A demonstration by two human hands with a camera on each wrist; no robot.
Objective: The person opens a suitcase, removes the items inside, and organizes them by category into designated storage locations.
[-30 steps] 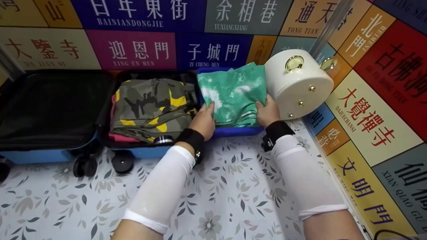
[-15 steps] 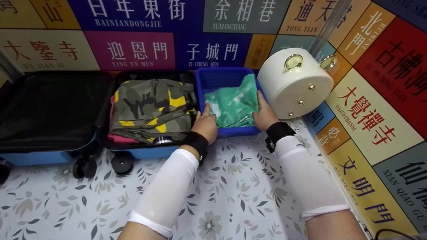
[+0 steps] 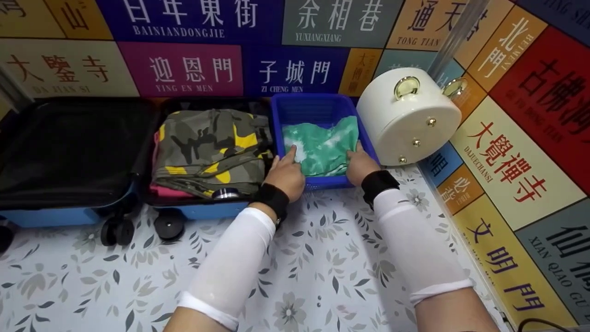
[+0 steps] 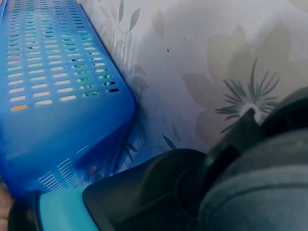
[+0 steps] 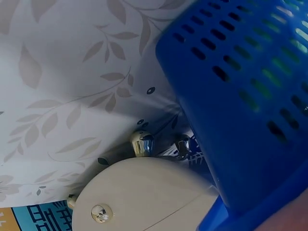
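Note:
A folded green-and-white tie-dye cloth (image 3: 322,145) lies low in the blue plastic basket (image 3: 306,103), towards its near side. At the cloth's left edge my left hand (image 3: 286,177) reaches over the rim, thumb on top and the other fingers mostly hidden beside the fabric. My right hand (image 3: 362,166) pinches the right edge, where the cloth stands a little higher. Both wrist views show mainly the slotted outside of the basket; the fingertips are out of sight there.
Left of the basket, an open blue suitcase (image 3: 193,212) holds folded camouflage clothing (image 3: 207,143) over something pink. A white rounded case (image 3: 405,120) with gold fittings stands close on the right. Printed panels (image 3: 184,69) rise behind; a floral sheet (image 3: 286,276) covers the surface.
The green cloth has come down into the basket from above its rim, baring the back wall. In the last half second my right hand has shifted slightly left and nearer, and the cloth's raised corner has dropped.

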